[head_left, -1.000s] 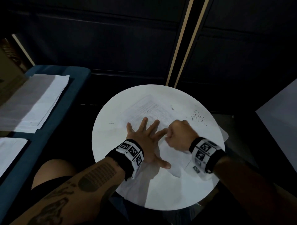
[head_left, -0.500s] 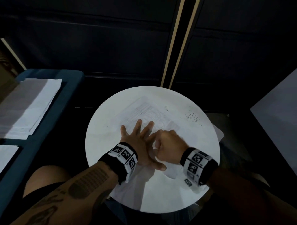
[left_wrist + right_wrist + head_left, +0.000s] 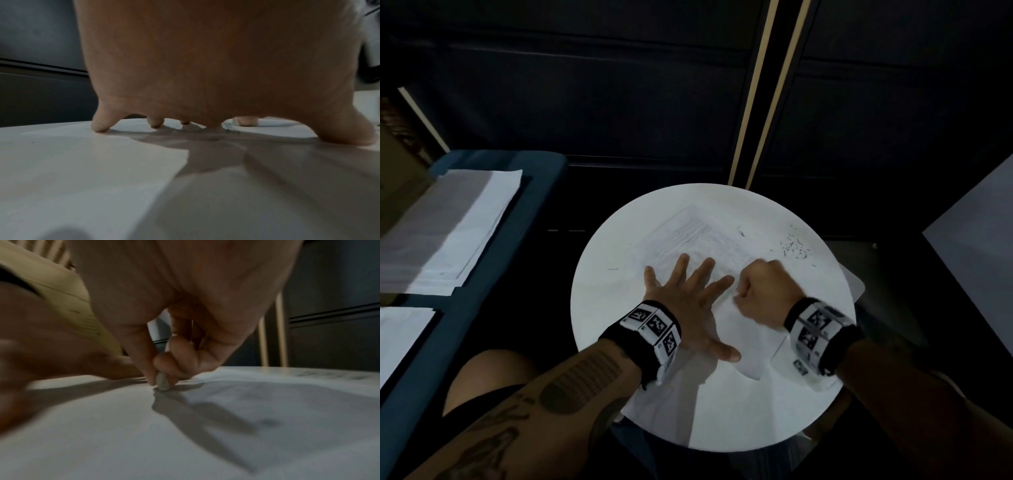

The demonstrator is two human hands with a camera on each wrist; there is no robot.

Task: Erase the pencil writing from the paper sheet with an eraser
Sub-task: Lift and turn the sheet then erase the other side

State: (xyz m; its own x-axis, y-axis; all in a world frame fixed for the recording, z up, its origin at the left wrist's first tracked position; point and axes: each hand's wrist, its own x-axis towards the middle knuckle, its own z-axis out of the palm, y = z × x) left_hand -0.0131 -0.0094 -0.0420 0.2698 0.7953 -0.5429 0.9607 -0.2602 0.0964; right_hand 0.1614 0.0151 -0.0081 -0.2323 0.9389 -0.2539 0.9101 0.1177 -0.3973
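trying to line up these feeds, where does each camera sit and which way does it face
Head: worn on the head, looking down at the round table and paper sheet; both forearms and hands show.
Left wrist: under the left hand, looking along its spread fingers pressing the sheet.
Right wrist: under the right hand, looking at the eraser pinched against the paper.
Shared: head and right wrist views both show the left hand.
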